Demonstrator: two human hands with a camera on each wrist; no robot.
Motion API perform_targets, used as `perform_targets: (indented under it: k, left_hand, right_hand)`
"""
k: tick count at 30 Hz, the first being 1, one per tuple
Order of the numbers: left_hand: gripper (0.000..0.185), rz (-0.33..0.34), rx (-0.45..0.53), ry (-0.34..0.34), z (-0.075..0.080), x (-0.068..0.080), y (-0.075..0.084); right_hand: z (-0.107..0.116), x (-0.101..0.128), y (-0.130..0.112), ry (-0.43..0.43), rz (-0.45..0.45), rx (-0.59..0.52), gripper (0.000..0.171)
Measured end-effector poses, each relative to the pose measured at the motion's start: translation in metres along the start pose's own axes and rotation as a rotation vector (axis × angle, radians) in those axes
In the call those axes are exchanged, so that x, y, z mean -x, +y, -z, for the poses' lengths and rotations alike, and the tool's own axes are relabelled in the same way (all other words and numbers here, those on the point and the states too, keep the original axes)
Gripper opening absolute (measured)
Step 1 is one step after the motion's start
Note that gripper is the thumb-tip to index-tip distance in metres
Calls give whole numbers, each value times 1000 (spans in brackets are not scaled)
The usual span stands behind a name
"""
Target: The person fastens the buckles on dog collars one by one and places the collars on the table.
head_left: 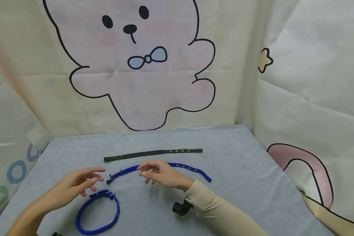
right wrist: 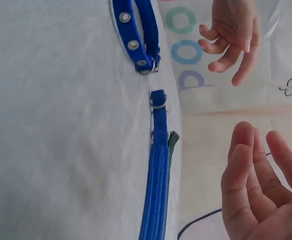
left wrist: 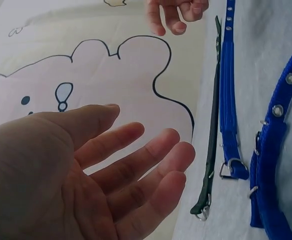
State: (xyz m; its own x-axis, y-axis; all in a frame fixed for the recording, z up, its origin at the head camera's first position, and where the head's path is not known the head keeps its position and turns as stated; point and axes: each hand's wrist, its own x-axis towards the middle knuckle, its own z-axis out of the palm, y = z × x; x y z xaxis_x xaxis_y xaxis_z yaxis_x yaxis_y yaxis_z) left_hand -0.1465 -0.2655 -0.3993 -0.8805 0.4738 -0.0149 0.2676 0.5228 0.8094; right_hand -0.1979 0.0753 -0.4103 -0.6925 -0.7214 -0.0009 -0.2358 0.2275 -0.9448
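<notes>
- Seen from the head camera, the left hand (head_left: 76, 183) and right hand (head_left: 162, 173) hover with loose fingers, holding nothing, above the straight blue collar (head_left: 165, 168); the buckled blue collar loop (head_left: 97, 213) lies just below the left hand, and the green collar (head_left: 153, 153) lies flat behind.
- Left wrist view alone shows the straight collar's metal buckle (left wrist: 230, 169) and the palm spread wide.
- Right wrist view shows the loop's eyelets (right wrist: 128, 30) and the right hand's fingers (right wrist: 245, 160) off the table (right wrist: 61, 125).

place: looks like a makeshift recording booth, not a real room | walls: cream fabric sheets printed with a big pink cartoon bear (head_left: 135, 65) hung all around me | surface: small table under a grey cloth (head_left: 239, 157) | feels staged tbh
</notes>
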Motion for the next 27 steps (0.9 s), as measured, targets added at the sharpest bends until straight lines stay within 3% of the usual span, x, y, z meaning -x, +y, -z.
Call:
perform_targets:
  k: [16, 22, 27]
  left_hand:
    - [41, -64, 92, -46, -22, -43, 26]
    - [40, -111, 135, -108, -28, -58, 26]
    - [40, -101, 157, -117, -26, -62, 25]
  right_hand:
    - [39, 31, 27, 127, -10, 35, 37]
    - [51, 36, 35, 197, -4, -32, 33]
    - [61, 34, 35, 209, 34, -1, 32]
